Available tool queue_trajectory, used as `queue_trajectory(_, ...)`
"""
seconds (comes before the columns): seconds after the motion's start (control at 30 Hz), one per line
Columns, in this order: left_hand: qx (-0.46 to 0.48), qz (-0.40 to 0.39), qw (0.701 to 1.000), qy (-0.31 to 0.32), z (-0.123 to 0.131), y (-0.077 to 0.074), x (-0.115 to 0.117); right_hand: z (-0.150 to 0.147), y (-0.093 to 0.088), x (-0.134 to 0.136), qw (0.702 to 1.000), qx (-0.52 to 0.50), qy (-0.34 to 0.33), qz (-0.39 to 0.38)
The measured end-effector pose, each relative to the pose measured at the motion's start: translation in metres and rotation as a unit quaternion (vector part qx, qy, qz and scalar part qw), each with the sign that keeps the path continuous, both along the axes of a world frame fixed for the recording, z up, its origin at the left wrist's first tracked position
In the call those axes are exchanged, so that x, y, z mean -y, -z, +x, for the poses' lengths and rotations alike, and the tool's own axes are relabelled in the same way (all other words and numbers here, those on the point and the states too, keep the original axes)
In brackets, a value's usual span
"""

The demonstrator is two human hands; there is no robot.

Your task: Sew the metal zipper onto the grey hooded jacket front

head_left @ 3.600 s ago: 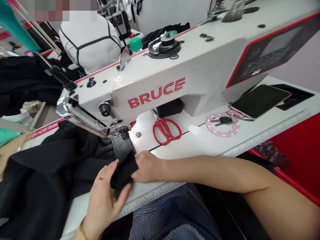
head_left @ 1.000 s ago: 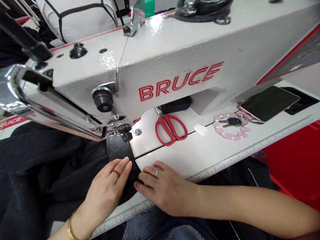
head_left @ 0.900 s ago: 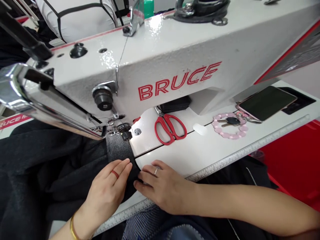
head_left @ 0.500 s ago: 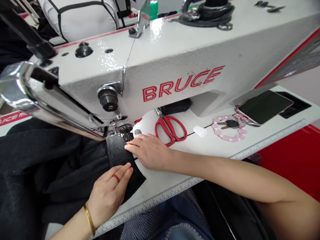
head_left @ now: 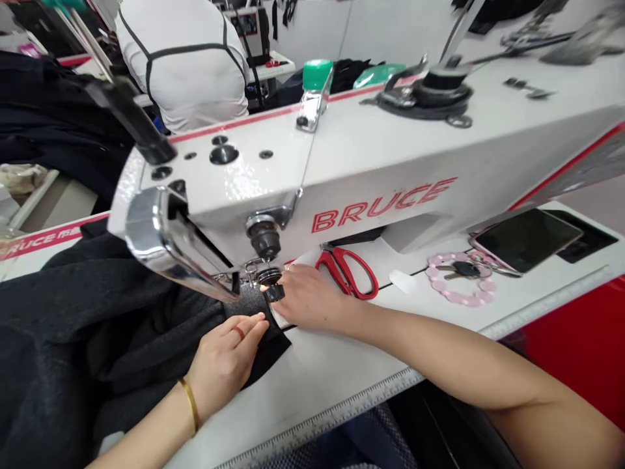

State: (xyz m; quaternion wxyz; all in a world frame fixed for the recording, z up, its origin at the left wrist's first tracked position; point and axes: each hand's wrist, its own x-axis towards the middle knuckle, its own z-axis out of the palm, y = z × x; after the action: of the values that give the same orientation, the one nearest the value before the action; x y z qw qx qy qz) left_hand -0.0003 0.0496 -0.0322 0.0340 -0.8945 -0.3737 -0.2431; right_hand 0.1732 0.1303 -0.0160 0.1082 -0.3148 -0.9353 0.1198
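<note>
Dark grey cloth (head_left: 161, 339) lies in folds on the left of the sewing machine bed, with a flat strip running under the needle area. My left hand (head_left: 227, 358), with a red ring and a gold bracelet, is closed on this strip, thumb and fingers drawn together at its near part. My right hand (head_left: 310, 299) is by the cloth's right edge, close to the needle area. A black tension knob (head_left: 274, 292) covers most of its fingertips, so I cannot see what they touch. The white machine head (head_left: 371, 176) with red lettering stands over both hands.
Red-handled scissors (head_left: 364, 277) lie behind my right wrist. Farther right are a white chip (head_left: 403, 281), a pink beaded ring with keys (head_left: 469, 296) and a phone (head_left: 530, 238). A ruler strip (head_left: 317, 417) edges the table. A person in white (head_left: 195, 71) sits beyond the machine.
The camera view has tilted up, showing more of the room. My right hand has moved farther in behind the tension knob, hiding its fingertips. My left hand stays on the cloth.
</note>
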Motion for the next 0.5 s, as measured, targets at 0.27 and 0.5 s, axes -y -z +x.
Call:
queue_trajectory(0.27,0.027,-0.004,1.000,0.000,-0.002,0.002,0.002,0.005,0.003,-0.010,0.986,-0.036,0.152,-0.050)
queue_trajectory(0.5,0.025,-0.041,0.999,-0.011,0.007,-0.006,0.012,0.003,0.000,-0.005,0.990,-0.043,0.123,-0.052)
